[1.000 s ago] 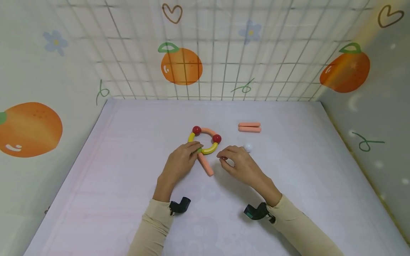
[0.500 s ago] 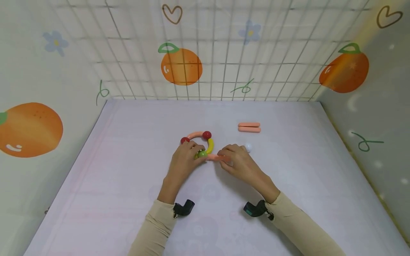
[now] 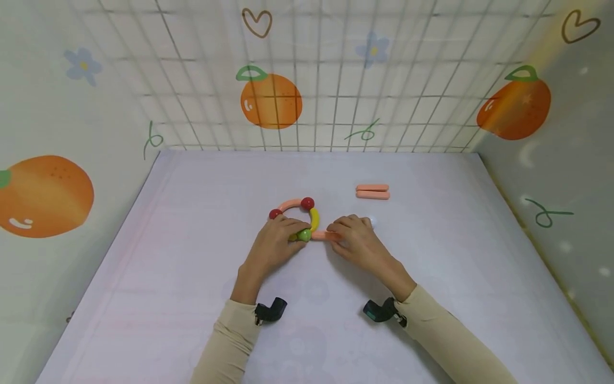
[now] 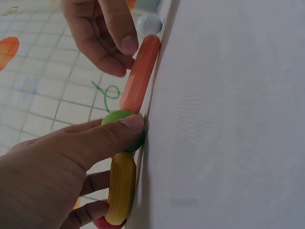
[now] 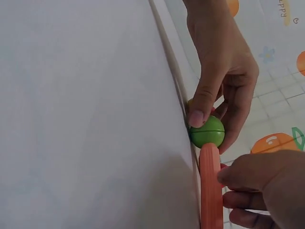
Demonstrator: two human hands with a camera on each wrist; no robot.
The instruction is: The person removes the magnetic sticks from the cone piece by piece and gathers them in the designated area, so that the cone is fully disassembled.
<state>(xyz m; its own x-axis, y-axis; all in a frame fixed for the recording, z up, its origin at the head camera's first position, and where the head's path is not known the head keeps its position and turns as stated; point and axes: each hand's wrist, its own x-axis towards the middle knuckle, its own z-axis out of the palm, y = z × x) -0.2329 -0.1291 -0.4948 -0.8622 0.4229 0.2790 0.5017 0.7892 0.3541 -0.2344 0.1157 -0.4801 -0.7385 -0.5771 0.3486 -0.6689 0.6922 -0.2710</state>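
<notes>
1. Near the middle of the pale tabletop I see a straight peach rod, slim, round-ended and ribbed lengthwise, meeting a glossy green ball end-on.
2. The left hand pinches that ball between thumb and fingers. The right hand has its fingers loosely bent beside the rod; whether they squeeze it I cannot tell.
3. From the ball, a ring curves away: a smooth yellow arc, two shiny red balls and a peach arc between them. The left hand hides part of it.
4. A second ago I had the rod slanting toward the person; now it lies crosswise, toward the right hand. The ring has turned too, both red balls sitting further left.
5. The green ball's seam reads clearly in my right wrist view. Only the head view gives me two peach sticks side by side; the white ball, half hidden there, shows better from the left wrist.
</notes>
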